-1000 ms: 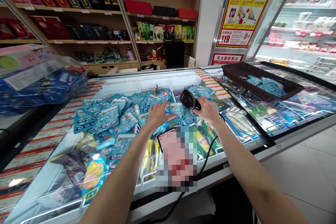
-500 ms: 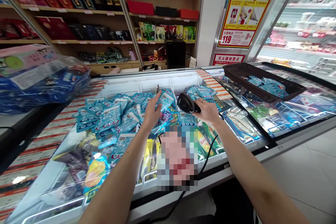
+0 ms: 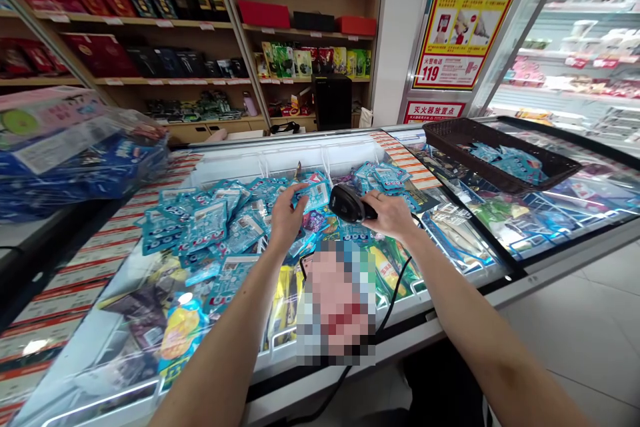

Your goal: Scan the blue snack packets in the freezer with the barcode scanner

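My right hand (image 3: 395, 215) is wrapped round the handle of a black barcode scanner (image 3: 347, 204), its head pointing left. A black cable (image 3: 399, 288) runs from below that hand toward the front edge. My left hand (image 3: 287, 217) has its thumb and fingers closed at the left edge of a blue packet (image 3: 317, 193), just left of the scanner's head. Many more blue packets (image 3: 205, 223) lie in a loose heap to the left of my left hand. A smaller group of blue packets (image 3: 384, 177) lies beyond the scanner. A partly pixelated phone (image 3: 334, 293) lies between my forearms.
The chest freezer's glass top (image 3: 125, 347) spans the view, with bagged goods beneath. A brown basket (image 3: 500, 177) holding blue packets stands at the right. Plastic-wrapped blue packs (image 3: 85, 167) are piled at the left. Stocked shelves (image 3: 190, 82) line the back.
My left hand's outstretched fingers have bent in onto the blue packet's edge. The scanner has moved slightly left and down with my right hand, nearer that packet.
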`<state>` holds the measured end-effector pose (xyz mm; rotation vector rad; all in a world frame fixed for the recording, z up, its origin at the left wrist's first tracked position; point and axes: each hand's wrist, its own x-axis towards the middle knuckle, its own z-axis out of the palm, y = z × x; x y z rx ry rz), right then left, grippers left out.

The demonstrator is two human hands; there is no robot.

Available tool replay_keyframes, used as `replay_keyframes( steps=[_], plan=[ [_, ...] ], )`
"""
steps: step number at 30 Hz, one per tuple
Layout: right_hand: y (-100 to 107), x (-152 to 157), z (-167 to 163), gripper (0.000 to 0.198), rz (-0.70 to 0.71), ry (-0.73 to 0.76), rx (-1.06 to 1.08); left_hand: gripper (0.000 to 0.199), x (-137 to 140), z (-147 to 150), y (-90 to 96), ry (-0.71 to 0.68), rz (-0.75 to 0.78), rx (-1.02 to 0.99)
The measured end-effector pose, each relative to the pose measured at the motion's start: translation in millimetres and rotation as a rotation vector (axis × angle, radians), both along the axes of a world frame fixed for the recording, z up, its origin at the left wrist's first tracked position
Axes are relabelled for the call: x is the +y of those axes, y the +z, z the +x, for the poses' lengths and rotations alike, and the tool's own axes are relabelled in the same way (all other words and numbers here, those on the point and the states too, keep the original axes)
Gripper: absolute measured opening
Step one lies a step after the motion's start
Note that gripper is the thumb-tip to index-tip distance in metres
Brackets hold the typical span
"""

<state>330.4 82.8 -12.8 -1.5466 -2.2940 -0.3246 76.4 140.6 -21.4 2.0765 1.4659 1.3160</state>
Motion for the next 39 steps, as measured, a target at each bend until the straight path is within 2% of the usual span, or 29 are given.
replay_keyframes(
  steps=[11,30,39],
  plan=[
    [-2.4,6.0,-2.7,0.037,-0.006,0.000,-0.015,0.036,3.8,2.0,-6.1,0.007,0.033,0.109],
    [3.6,7.4,-9.2,0.039,-0.038,-0.021,-0.067,0.034,4.0,4.9,-8.7,0.002,0.067,0.130],
    [0.3,10.9,-5.0,0.039,0.016,-0.030,-0.030,0.032,5.7,3.3,-9.5,0.005,0.134,0.136]
  ],
)
